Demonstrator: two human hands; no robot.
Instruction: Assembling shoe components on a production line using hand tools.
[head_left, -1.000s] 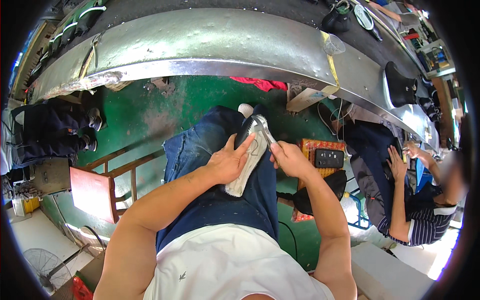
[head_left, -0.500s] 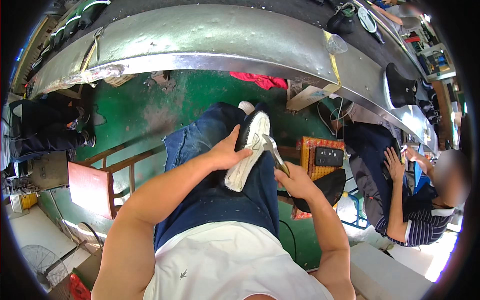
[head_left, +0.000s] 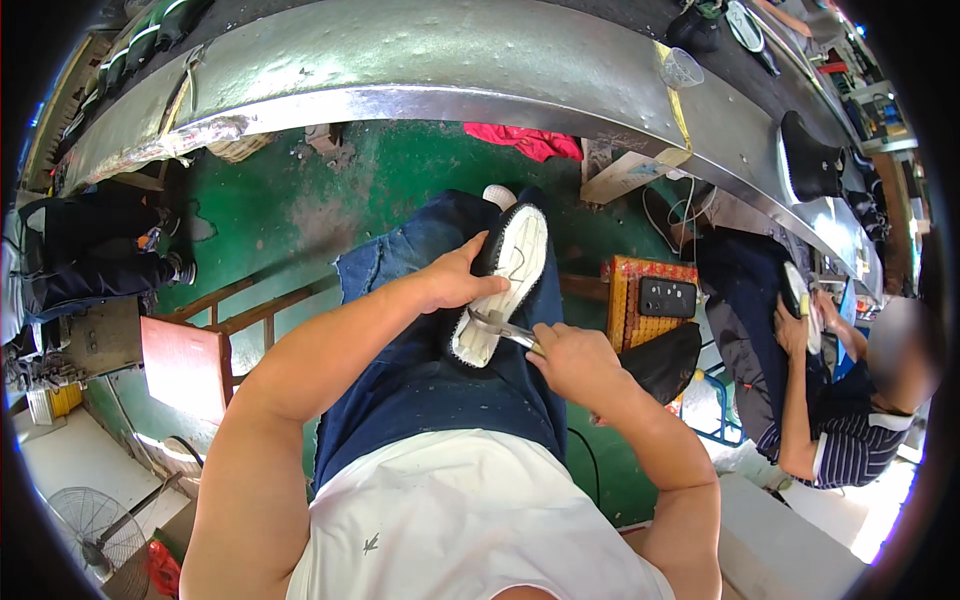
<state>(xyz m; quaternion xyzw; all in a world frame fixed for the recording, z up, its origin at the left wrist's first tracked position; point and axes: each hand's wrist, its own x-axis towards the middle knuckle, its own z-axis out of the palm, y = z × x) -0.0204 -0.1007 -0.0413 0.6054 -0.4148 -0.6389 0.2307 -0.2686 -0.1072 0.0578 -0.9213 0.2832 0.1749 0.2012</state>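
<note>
Across my lap rests a black shoe [head_left: 494, 262], its white underside turned up, with a toothed edge and a dark looped line on it. My left hand [head_left: 462, 279] grips its left side, the thumb pressed on the white face and the fingers mostly hidden. My right hand [head_left: 578, 362] is closed round the handle of what looks like a hammer [head_left: 508, 329] with a narrow, curved metal head. That head lies over the lower part of the sole, near the shoe's closer end; whether it touches, I cannot tell.
A metal-edged bench [head_left: 400, 103] runs across the far side. On my right stands a woven-topped stool [head_left: 628, 318] bearing a black phone [head_left: 667, 297]. Further right a person [head_left: 845, 425] handles another shoe. A wooden chair [head_left: 185, 365] is at left, a fan [head_left: 85, 530] at lower left.
The hammer has moved from the right edge of the shoe's middle to its lower part, its handle now lying flatter. My left hand keeps its grip. The neighbour's white-soled shoe has come into sight.
</note>
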